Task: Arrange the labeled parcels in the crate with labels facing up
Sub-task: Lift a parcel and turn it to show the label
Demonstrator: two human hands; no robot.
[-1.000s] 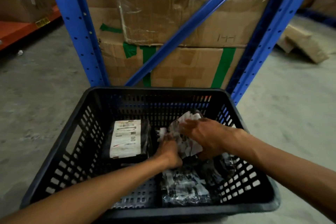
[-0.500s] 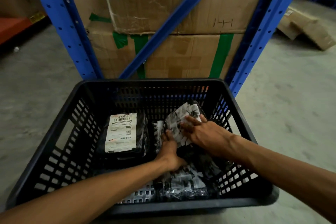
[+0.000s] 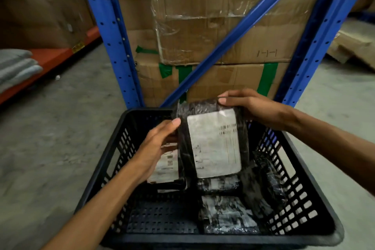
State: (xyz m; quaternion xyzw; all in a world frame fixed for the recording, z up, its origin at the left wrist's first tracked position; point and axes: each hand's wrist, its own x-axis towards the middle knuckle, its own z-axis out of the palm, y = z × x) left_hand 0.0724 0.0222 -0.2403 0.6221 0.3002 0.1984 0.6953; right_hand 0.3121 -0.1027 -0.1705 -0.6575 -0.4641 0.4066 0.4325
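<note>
A black plastic-wrapped parcel [image 3: 213, 140] with a white label facing me is held above the black perforated crate [image 3: 105, 164]. My left hand [image 3: 156, 148] grips its left edge and my right hand [image 3: 249, 107] holds its top right corner. Under it, at the crate's left, lies a parcel with its label up [image 3: 165, 170]. A crumpled parcel [image 3: 227, 217] lies at the front of the crate, another [image 3: 219, 183] sits behind it, and a dark wrapped parcel [image 3: 265, 186] leans on the right wall.
The crate stands on a grey concrete floor [image 3: 50, 132] in front of a blue rack frame [image 3: 113, 32] loaded with taped cardboard boxes [image 3: 203, 26]. Flattened cardboard [image 3: 355, 48] lies at the right. An orange rack beam [image 3: 46, 59] and grey folded fabric [image 3: 14, 67] are at the left.
Both hands lifted a parcel out of the pile at the crate's right and raised it above the crate with its label turned toward me. The view shifted closer and to the left.
</note>
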